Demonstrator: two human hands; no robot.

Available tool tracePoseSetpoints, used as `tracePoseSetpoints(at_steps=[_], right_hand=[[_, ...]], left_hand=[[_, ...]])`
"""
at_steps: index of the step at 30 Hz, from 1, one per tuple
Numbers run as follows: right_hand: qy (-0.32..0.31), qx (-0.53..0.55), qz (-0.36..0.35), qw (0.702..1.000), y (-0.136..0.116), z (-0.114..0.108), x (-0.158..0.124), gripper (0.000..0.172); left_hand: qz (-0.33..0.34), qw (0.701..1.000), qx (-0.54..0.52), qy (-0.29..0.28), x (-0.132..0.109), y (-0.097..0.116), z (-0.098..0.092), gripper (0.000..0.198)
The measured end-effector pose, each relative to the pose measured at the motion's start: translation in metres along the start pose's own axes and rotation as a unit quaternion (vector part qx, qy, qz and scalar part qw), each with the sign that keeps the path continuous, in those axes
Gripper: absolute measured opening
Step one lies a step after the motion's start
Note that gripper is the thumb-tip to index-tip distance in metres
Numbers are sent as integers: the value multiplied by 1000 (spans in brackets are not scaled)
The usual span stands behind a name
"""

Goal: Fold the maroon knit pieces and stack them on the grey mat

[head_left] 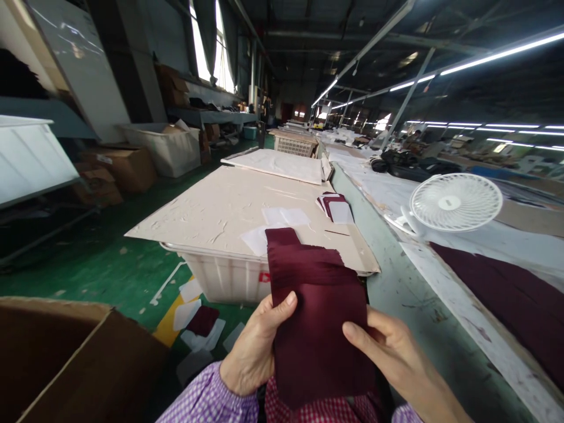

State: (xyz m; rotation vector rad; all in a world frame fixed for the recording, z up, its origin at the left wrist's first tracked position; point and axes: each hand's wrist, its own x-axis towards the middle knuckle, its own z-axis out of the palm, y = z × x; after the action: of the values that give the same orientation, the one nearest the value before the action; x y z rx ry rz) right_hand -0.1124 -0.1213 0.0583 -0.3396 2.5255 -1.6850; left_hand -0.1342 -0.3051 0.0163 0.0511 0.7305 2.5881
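A stack of dark maroon cloth pieces point(319, 329) is held up in front of my body, its upper edges uneven. My left hand point(259, 338) grips its left edge, thumb on top. At the right edge, my right hand point(392, 346) holds the cloth between thumb and fingers. Beyond it, thin white sheets point(282, 218) lie on a beige board point(211, 205) that rests on a white bin point(229, 276). A small pile of maroon and white pieces point(337, 208) sits near the board's right side.
An open cardboard box point(79, 358) stands at the lower left. Cloth and paper scraps point(202, 321) lie on the green floor. Along the right runs a long table point(467, 305) with a white fan point(456, 201) and maroon fabric point(506, 294). More bins stand at the left.
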Motion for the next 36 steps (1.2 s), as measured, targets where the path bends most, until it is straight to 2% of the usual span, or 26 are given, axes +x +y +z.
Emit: tracePoseSetpoints(at_steps=[5,10,24,26,30,36], right_hand=[[20,-7,16,1000,2,3,2,28],[16,3,10,1000,7,3,2,30],[10,-28,-23,999,10,5,-2,23],[47,-53,-39,997,15,5,-3,25],[147,-133,-88,976,21,6,0,40],[149,-184,-110,965,20,8,2,39]], left_hand=[[3,999,9,-42,1,1,-4,17],[9,998,20,-55,1,5,-3,23],[7,1000,31,2,6,-1,-5,22],[12,999,34,13,6,-3,-6,23],[19,999,36,23,6,-3,-7,26],[12,999,32,17,9,-1,-7,22]])
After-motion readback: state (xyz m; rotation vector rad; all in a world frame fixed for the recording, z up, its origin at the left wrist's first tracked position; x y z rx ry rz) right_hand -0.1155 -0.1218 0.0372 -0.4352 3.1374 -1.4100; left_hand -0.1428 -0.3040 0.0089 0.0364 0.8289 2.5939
